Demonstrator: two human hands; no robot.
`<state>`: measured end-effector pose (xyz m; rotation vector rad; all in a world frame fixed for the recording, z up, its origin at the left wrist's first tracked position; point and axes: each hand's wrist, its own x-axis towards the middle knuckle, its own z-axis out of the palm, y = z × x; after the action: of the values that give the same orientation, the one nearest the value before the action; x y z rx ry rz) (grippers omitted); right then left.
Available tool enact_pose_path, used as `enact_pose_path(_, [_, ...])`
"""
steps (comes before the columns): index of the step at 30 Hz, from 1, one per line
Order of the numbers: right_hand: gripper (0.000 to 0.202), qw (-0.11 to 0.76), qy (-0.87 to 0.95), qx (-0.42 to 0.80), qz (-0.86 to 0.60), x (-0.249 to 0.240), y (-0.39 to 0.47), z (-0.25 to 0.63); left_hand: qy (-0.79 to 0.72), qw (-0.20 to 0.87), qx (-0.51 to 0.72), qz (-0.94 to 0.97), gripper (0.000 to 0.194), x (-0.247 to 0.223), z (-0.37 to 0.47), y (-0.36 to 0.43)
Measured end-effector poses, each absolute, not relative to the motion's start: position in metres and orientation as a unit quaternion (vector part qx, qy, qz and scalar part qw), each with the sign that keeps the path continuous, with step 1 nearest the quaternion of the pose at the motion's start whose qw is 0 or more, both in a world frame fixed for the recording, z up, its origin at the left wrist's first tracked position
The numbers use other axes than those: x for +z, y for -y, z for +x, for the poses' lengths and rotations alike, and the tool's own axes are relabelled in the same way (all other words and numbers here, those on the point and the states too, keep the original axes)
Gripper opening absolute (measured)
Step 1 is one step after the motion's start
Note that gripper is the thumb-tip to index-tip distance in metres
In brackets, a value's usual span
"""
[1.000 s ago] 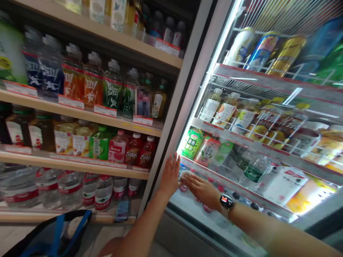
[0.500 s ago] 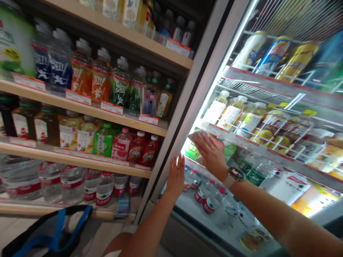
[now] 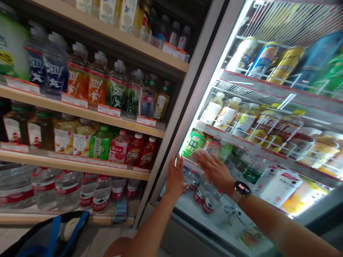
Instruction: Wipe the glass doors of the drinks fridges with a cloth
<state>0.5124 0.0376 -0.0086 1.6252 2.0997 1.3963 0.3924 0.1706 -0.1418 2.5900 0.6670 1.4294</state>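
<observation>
My left hand (image 3: 175, 176) rests with fingers stretched out against the frame edge at the left of the lit glass-front cooler (image 3: 184, 228). To its right, my right hand (image 3: 213, 169) lies flattened over a pale cloth (image 3: 197, 155) on the glass, in front of the lower shelves. A watch (image 3: 242, 188) is on the right wrist. Behind the glass, near the right fingers, are a green-labelled bottle (image 3: 195, 141) and small red-capped water bottles (image 3: 207, 205).
Wooden shelves (image 3: 80, 110) of drink bottles fill the left side. A black bag with blue straps (image 3: 53, 235) is at the lower left. Inside the cooler, cans (image 3: 264, 59) stand on the upper rack.
My right hand has slid a little downward on the glass with the cloth, uncovering the green-labelled bottle. My left hand stays at about the same place. The view has shifted slightly.
</observation>
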Motion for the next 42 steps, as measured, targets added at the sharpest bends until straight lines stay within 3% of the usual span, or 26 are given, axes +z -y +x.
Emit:
enact_pose_path(3, [0.071,-0.023,-0.633,0.504,0.587,0.046,-0.054,0.508,-0.228,0.060,0.477,0.847,0.140,-0.140,0.395,-0.167])
enact_pose_path(6, [0.075,-0.099,-0.607,0.516,0.596,0.054,-0.067,0.505,-0.231,0.065,0.479,0.845,0.139,-0.139,0.398,-0.164])
enact_pose_path(12, [0.072,0.009,-0.733,0.415,0.539,-0.044,-0.071,0.506,-0.226,0.073,0.480,0.844,0.139,-0.143,0.401,-0.167])
enact_pose_path(15, [0.059,0.046,-0.753,0.410,0.513,-0.057,-0.067,0.506,-0.220,0.071,0.481,0.846,0.136,-0.146,0.401,-0.169])
enact_pose_path(18, [0.056,0.065,-0.751,0.418,0.507,-0.015,-0.070,0.505,-0.222,0.076,0.482,0.844,0.137,-0.144,0.401,-0.167])
enact_pose_path(22, [0.070,0.054,-0.711,0.460,0.529,0.090,-0.081,0.505,-0.231,0.096,0.503,0.827,0.139,-0.138,0.402,-0.161])
enact_pose_path(25, [0.075,-0.028,-0.645,0.542,0.538,0.159,-0.087,0.513,-0.230,0.099,0.513,0.821,0.137,-0.134,0.404,-0.159])
enact_pose_path(28, [0.074,-0.082,-0.612,0.583,0.528,0.184,-0.093,0.519,-0.218,0.088,0.514,0.825,0.133,-0.131,0.409,-0.159])
enact_pose_path(31, [0.072,-0.047,-0.650,0.547,0.525,0.156,-0.096,0.516,-0.210,0.083,0.514,0.827,0.129,-0.129,0.413,-0.158])
enact_pose_path(38, [0.051,0.080,-0.773,0.392,0.492,0.026,-0.077,0.507,-0.195,0.046,0.517,0.832,0.120,-0.132,0.413,-0.160])
enact_pose_path(42, [0.046,0.114,-0.784,0.397,0.462,0.022,-0.058,0.513,-0.180,0.032,0.521,0.834,0.115,-0.134,0.409,-0.163])
